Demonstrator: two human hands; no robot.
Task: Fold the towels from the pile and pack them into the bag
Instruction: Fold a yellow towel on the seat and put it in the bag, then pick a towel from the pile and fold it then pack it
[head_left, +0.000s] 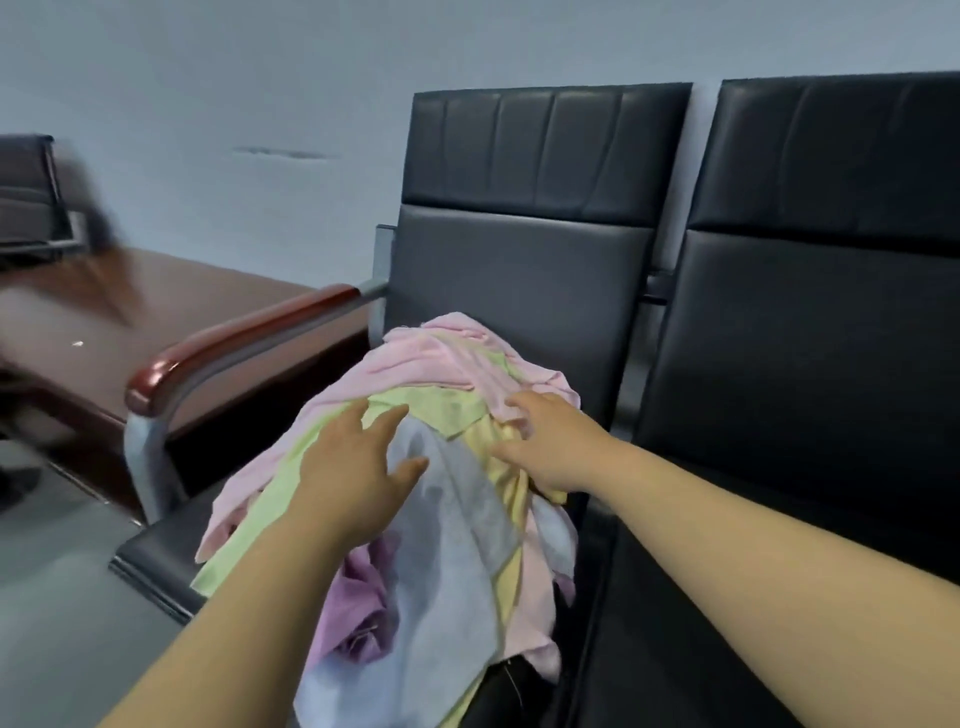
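Head view: the left hand (358, 467) lies flat on the pile of towels (441, 467) in the middle of the frame. Its fingers are straight and spread apart, with fingertips on a yellow-green towel (431, 405) and the thumb on a pale blue towel (452, 545), gripping nothing. The right hand (550, 441), just right of it, rests higher on the pile. Its thumb stretches left over yellow cloth, and its fingers bend down over a fold where a pink towel (441, 358) meets the yellow. Whether those fingers pinch the fold or only press on it cannot be told.

The pile sits heaped on the seat of a black padded chair (519, 260), leaning toward its backrest. A purple towel (358, 608) shows low on the left side of the pile. Something dark (509, 691) pokes out under the bottom edge of the pile, and what it is cannot be told. A second black chair (831, 338) stands close at the right. A wood-topped armrest (234, 343) runs left of the pile, with a brown worktop (171, 306) beyond it at the left of the frame.
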